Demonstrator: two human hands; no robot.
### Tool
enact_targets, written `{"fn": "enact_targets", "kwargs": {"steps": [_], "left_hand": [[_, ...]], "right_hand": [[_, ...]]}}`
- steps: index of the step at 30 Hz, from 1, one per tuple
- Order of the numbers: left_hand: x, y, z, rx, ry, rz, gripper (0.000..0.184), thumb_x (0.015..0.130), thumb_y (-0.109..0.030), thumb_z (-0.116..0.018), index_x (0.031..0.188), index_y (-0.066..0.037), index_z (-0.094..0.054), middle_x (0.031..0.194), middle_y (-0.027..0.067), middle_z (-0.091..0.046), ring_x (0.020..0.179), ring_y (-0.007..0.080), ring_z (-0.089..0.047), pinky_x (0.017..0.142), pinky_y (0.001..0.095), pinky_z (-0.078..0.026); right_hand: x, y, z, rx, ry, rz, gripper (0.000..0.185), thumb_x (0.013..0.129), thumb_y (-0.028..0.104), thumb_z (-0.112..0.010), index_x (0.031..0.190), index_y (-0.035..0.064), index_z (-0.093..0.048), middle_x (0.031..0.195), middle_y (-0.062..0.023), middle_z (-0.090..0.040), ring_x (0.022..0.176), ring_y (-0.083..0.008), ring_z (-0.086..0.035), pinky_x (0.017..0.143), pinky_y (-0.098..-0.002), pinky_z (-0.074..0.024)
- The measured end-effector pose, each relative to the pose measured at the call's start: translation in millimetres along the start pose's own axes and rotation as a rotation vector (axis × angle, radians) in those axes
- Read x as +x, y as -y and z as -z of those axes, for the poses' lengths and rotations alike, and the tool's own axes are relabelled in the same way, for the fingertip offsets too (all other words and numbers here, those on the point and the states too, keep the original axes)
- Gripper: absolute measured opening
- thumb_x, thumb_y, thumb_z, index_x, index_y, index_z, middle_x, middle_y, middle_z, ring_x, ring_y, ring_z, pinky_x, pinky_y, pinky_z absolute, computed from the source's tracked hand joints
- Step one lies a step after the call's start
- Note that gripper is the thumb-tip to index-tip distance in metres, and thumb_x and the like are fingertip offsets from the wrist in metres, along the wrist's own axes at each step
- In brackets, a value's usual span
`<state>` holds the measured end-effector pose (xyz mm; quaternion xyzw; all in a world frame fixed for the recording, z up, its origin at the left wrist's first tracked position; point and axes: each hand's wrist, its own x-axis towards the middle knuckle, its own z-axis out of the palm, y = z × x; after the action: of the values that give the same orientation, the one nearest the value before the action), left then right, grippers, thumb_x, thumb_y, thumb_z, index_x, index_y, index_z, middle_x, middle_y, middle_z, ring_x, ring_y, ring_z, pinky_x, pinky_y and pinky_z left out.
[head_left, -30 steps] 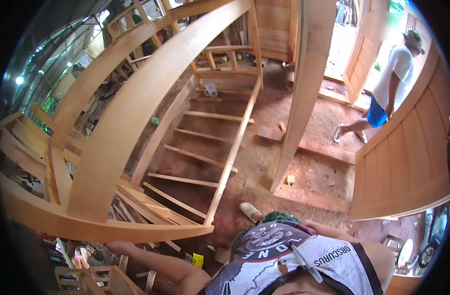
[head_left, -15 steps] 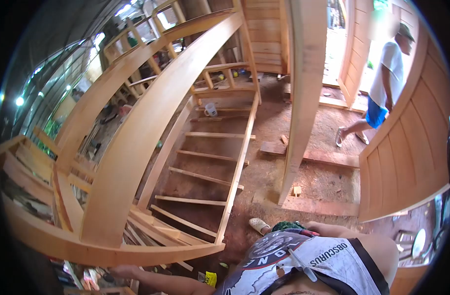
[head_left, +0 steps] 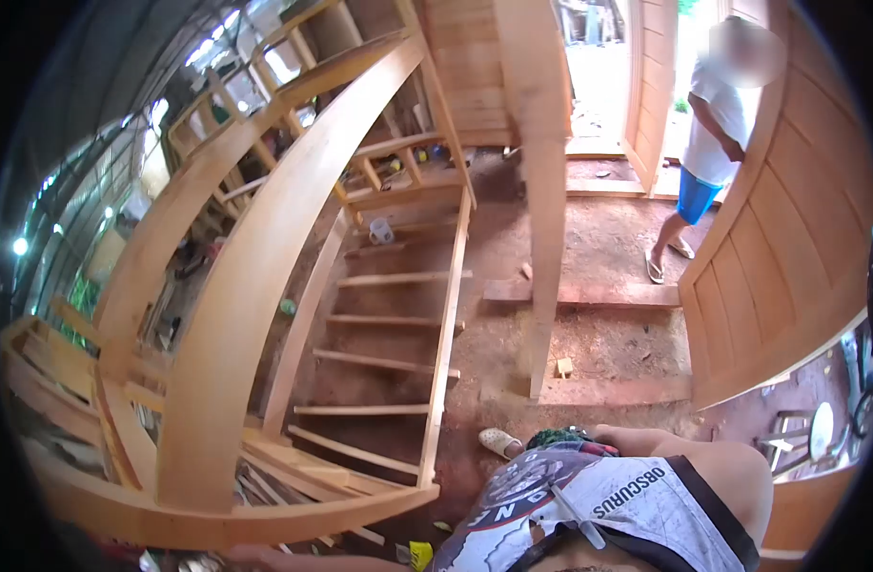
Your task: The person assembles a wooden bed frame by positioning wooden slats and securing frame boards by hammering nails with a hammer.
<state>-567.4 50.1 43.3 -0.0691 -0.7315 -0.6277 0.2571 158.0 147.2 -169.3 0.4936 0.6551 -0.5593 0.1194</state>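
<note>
At the bottom left, my left hand (head_left: 248, 555) is low beside the curved front rail of a large wooden frame (head_left: 236, 520). It is blurred and partly cut off by the view's edge, so its fingers cannot be made out. My right forearm (head_left: 651, 440) bends across in front of my body. The right hand at its end is hidden behind my shirt (head_left: 589, 500), and its grip does not show. Two broad curved boards (head_left: 251, 248) rise from the frame, with several slats (head_left: 379, 360) between its side rails.
An upright wooden board (head_left: 541, 191) stands ahead. On the right are a panelled door (head_left: 780, 229) and a stool (head_left: 820, 431). A person in a white shirt (head_left: 718, 124) stands by the doorway. A white mug (head_left: 380, 231) and a wood block (head_left: 564, 367) lie beyond.
My view has shifted slightly, and the frame and upright board appear further left. My left hand appears lower. The person by the doorway has turned toward me.
</note>
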Motion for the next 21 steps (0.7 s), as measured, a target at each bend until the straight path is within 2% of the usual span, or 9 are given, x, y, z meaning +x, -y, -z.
{"fn": "enact_targets", "kwargs": {"steps": [11,15,17,20,21], "left_hand": [[15,17,12,-0.318,-0.021,0.145,0.051,0.094,-0.035,-0.047,0.108,0.012,-0.060,0.114,0.0293,-0.062,0.098,0.0371,-0.063,0.082,0.0472,-0.053],[42,63,22,-0.493,0.007,0.133,0.050,0.094,-0.035,-0.048,0.107,0.012,-0.060,0.115,0.0296,-0.061,0.098,0.0373,-0.063,0.082,0.0471,-0.052],[30,29,18,-0.318,-0.027,0.150,0.049,0.094,-0.034,-0.047,0.108,0.011,-0.060,0.115,0.0283,-0.061,0.098,0.0365,-0.063,0.083,0.0467,-0.052],[-11,-54,18,0.204,-0.103,0.203,0.047,0.096,-0.033,-0.047,0.111,0.010,-0.059,0.117,0.0241,-0.061,0.097,0.0339,-0.061,0.084,0.0456,-0.052],[-11,-49,20,0.295,-0.116,0.213,0.047,0.096,-0.033,-0.047,0.111,0.010,-0.059,0.117,0.0234,-0.061,0.097,0.0335,-0.061,0.085,0.0454,-0.051]], "right_hand": [[55,-58,-11,-0.069,-0.022,-0.242,0.038,0.084,0.030,-0.068,0.116,0.0105,-0.062,0.114,-0.0154,-0.063,0.111,-0.0258,-0.057,0.093,-0.0380,-0.0419],[69,-65,-8,-0.086,-0.027,-0.278,0.037,0.084,0.031,-0.068,0.115,0.0104,-0.063,0.113,-0.0160,-0.064,0.109,-0.0271,-0.059,0.092,-0.0387,-0.0431],[80,-66,-5,-0.099,-0.031,-0.291,0.037,0.083,0.032,-0.067,0.114,0.0104,-0.064,0.112,-0.0163,-0.064,0.108,-0.0277,-0.059,0.091,-0.0391,-0.0437],[93,-67,0,-0.117,-0.038,-0.304,0.037,0.083,0.033,-0.067,0.113,0.0103,-0.065,0.111,-0.0167,-0.065,0.106,-0.0287,-0.060,0.089,-0.0397,-0.0446],[97,-67,2,-0.121,-0.041,-0.307,0.037,0.083,0.033,-0.067,0.112,0.0102,-0.065,0.111,-0.0169,-0.065,0.106,-0.0290,-0.060,0.089,-0.0399,-0.0449]]}}
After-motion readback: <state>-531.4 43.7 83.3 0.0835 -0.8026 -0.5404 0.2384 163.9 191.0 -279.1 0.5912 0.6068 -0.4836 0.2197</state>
